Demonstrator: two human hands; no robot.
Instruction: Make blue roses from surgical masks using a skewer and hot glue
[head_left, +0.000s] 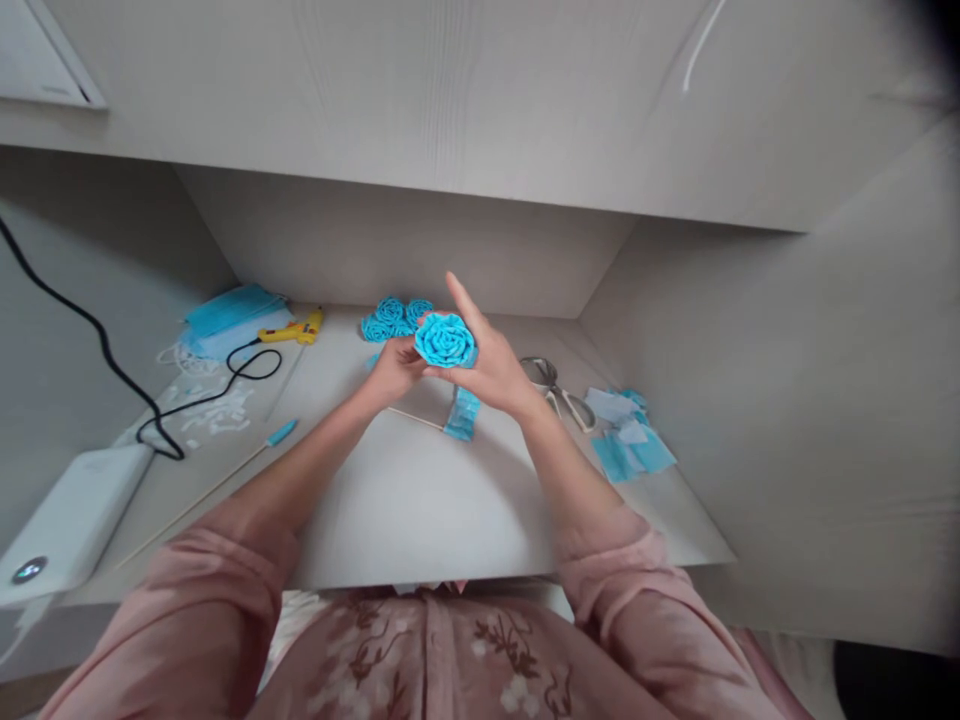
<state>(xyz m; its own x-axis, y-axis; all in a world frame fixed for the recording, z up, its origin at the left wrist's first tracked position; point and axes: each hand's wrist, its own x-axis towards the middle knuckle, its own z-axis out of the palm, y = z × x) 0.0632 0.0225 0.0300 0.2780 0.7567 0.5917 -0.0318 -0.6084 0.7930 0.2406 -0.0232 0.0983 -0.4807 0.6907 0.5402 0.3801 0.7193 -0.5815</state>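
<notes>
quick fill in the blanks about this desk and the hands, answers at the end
1. The flower between the left hand and the right hand is ____.
2. The glue gun near the masks is ____.
3. The white box is on the desk's ____ side.

Missing words: blue; yellow; left

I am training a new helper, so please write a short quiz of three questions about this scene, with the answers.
1. Which flower-shaped thing is between the left hand and the right hand?
2. True or false: only one such thing is in view.
3. Nearest to the yellow glue gun: A) blue masks, B) scissors, C) blue-tipped stick?

Key: 1. a blue rosette; 2. false: more rosettes lie on the table; 3. A.
</notes>
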